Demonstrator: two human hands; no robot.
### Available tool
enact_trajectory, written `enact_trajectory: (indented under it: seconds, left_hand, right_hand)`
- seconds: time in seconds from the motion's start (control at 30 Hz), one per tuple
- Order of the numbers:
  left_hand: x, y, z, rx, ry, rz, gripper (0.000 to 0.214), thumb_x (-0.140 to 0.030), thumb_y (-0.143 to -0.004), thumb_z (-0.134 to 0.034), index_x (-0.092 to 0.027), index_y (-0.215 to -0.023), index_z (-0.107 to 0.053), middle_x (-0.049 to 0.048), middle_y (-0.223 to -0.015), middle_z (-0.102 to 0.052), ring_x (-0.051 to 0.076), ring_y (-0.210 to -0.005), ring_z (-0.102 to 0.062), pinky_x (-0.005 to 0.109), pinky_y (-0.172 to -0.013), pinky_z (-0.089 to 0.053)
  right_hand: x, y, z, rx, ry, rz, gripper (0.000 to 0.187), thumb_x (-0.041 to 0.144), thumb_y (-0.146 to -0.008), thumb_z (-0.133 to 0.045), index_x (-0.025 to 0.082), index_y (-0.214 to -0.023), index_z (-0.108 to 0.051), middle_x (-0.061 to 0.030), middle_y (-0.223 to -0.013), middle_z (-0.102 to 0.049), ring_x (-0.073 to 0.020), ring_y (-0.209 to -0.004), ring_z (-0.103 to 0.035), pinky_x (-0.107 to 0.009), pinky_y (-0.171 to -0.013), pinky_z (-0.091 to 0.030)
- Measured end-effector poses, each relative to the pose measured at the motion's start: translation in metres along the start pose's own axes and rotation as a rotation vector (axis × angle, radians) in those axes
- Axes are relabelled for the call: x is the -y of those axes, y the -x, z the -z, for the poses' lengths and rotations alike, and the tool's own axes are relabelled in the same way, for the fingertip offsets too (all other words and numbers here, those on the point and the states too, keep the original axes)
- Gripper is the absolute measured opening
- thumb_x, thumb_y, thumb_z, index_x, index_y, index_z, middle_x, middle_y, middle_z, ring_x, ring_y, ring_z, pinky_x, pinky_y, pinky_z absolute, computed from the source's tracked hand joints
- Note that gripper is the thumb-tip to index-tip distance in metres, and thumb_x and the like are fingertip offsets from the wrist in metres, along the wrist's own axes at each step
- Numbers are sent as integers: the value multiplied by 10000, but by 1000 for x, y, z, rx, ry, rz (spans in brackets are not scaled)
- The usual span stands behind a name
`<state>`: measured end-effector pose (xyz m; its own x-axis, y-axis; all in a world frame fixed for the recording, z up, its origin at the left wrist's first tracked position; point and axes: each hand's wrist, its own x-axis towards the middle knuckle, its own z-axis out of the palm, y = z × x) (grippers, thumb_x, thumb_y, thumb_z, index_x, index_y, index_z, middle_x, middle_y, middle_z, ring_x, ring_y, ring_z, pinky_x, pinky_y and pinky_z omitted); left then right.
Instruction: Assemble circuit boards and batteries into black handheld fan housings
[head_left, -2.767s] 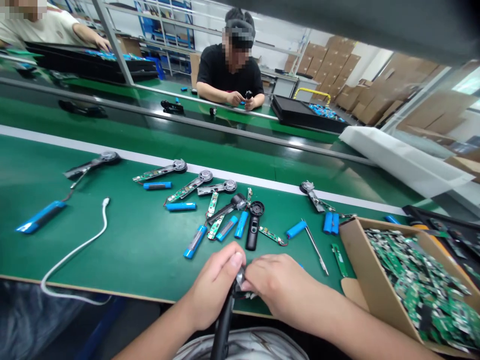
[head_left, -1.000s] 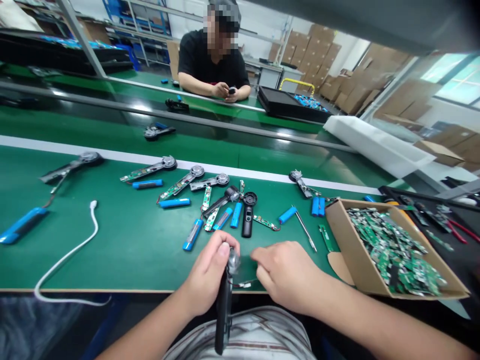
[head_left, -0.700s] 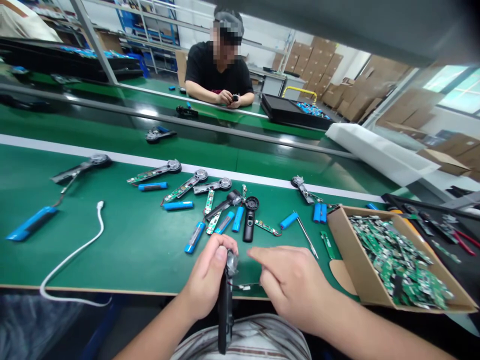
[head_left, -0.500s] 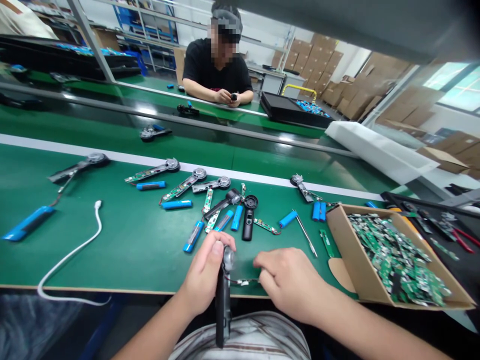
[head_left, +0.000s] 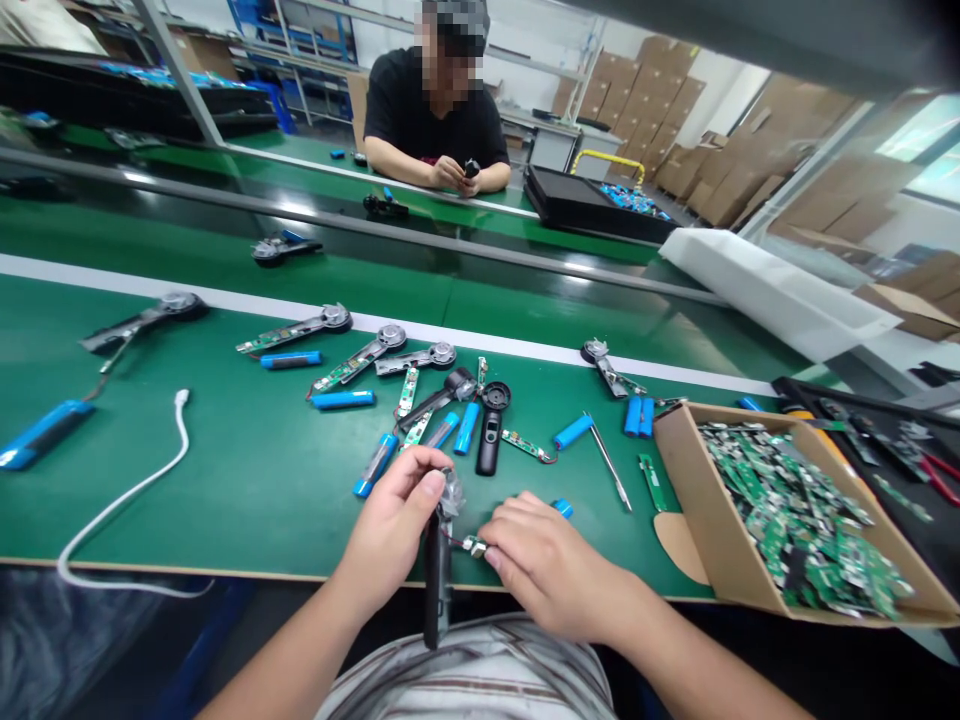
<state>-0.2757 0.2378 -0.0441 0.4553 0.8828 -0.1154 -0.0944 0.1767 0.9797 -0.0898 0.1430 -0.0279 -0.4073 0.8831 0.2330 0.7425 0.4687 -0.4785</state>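
My left hand is closed around the head of a handheld fan's black half shell, its handle pointing down toward my lap. Silver motor parts show at its top. Thin wires run from the shell to a small green circuit board, pinched at its end by the thumb and fingers of my right hand. Part of this board is hidden by those fingers. Just behind my right hand, the end of a blue battery shows; whether it is wired to the board I cannot tell.
Opened fan shells and blue batteries lie across the green table. A screwdriver and a cardboard box of circuit boards are to the right. A white cable lies left. Opposite, a person handles a dark part.
My right hand has moved slightly left and closer to the fan shell, with the board now seen more clearly. A blue battery end has come into sight behind that hand.
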Motion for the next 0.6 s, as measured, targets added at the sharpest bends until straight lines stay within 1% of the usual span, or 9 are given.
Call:
enact_trajectory:
  seconds: [0.17, 0.3, 0.37, 0.43, 0.5, 0.6]
  left_hand:
    - [-4, 2, -1, -16, 24, 57, 474, -669, -856, -693, -220, -1007, -672, -22, -758, -630, 141, -653, -549, 229, -609, -443]
    - [-6, 3, -1, -40, 57, 71, 445, -643, -891, -671, -225, -1041, -694, -14, -752, -667, 138, -671, -574, 208, -633, -453]
    - [-6, 3, -2, -46, 87, 75, 444, -640, -896, -666, -228, -1055, -716, -4, -792, -689, 136, -679, -578, 201, -632, -460]
    - [-7, 3, -2, -50, 124, 78, 440, -632, -887, -682, -237, -1072, -740, 8, -879, -711, 138, -715, -591, 198, -653, -480]
    - [-8, 2, -2, -51, 161, 85, 424, -602, -875, -710, -248, -1103, -758, 16, -952, -720, 145, -759, -605, 201, -691, -504]
    - [-12, 2, -4, -47, 219, 106, 420, -545, -845, -753, -256, -1150, -765, 21, -1002, -715, 154, -782, -621, 212, -711, -527]
  right_hand:
    - [-1, -3, -2, -102, -1, -4, 362, 221, -1085, -293, 175, -880, -588, -52, -738, -618, -194, -656, -511, -317, -656, -383]
    - [-4, -8, -4, -197, 10, -2, 377, 221, -1088, -280, 169, -889, -596, -57, -726, -614, -197, -637, -507, -314, -615, -389]
    - [-5, -10, -7, -250, 28, 0, 371, 218, -1087, -283, 166, -903, -601, -58, -723, -613, -201, -638, -504, -317, -608, -390]
    - [-6, -11, -12, -299, 50, 0, 361, 208, -1080, -288, 162, -916, -605, -63, -721, -615, -206, -642, -502, -324, -608, -395]
    - [-7, -12, -16, -342, 71, 0, 351, 199, -1071, -294, 162, -918, -608, -66, -717, -615, -209, -644, -496, -330, -607, -396]
    - [-8, -11, -20, -379, 86, -1, 343, 183, -1060, -298, 166, -912, -608, -61, -703, -606, -209, -635, -480, -334, -597, -389]
